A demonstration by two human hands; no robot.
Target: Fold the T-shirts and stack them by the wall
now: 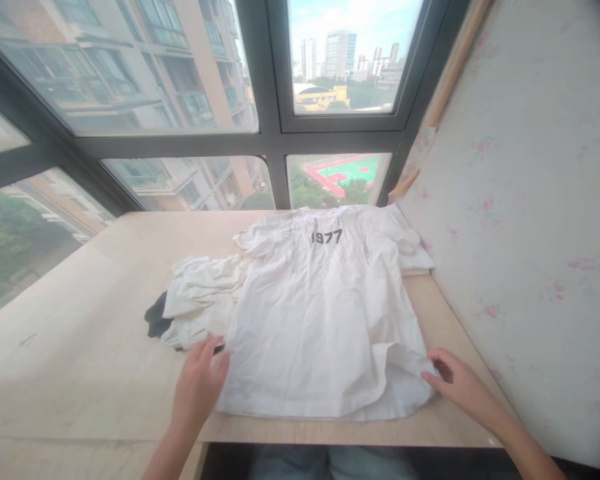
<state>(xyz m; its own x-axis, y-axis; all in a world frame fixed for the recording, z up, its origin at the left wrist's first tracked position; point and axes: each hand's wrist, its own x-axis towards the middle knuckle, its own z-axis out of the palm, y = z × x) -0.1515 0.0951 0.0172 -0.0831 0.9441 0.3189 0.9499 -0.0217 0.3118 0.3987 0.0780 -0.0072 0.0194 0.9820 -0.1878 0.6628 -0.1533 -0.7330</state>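
A white short-sleeved shirt (305, 320) with "1977" printed in dark figures near its neckline lies spread out, hem toward me. Its front hem is turned up at the right corner, and the layer beneath shows. At the shirt's lower left edge is my left hand (199, 380), thumb and fingers apart. My right hand (453, 383) is at the lower right corner, with its curved fingers and thumb apart and their tips at the fabric. I cannot tell how firmly either hand touches the cloth.
Crumpled cream-white clothing (205, 293) with a black piece (157, 315) lies left of the shirt. Folded white cloth (417, 260) shows under the right sleeve. The wooden surface (95, 320) is bounded by a dark window frame (180, 145) behind and a flowered wall (530, 233) at right.
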